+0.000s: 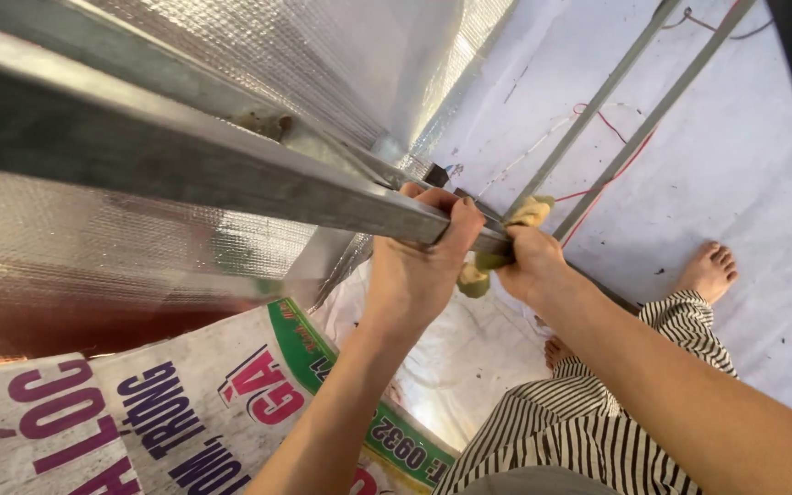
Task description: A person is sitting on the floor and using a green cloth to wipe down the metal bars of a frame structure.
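Nearest the camera, striped trousers point(588, 422) and two bare forearms are seen rising from the lower edge toward a grey metal bar point(185, 156). Its long axis is laid from the upper left, close to the lens, down to the right, where its end is met by both hands. The left hand point(414, 266) is wrapped over the bar from below, fingers curled across its top face in a firm grasp. Just beyond it, at the bar's end, the right hand point(532, 261) is clenched around a yellowish cloth point(529, 214), which is pressed against the metal; a fold of it hangs below between the two hands. The right hand is thus placed farther along the bar, the left nearer. Behind the bar, silver foil sheeting point(341, 64) is seen, a printed banner point(185, 412) below it, and, farther down, a white ground sheet point(744, 137) crossed by two thin rods point(616, 82) and a red wire point(611, 174), with a bare foot point(709, 269) resting on it.
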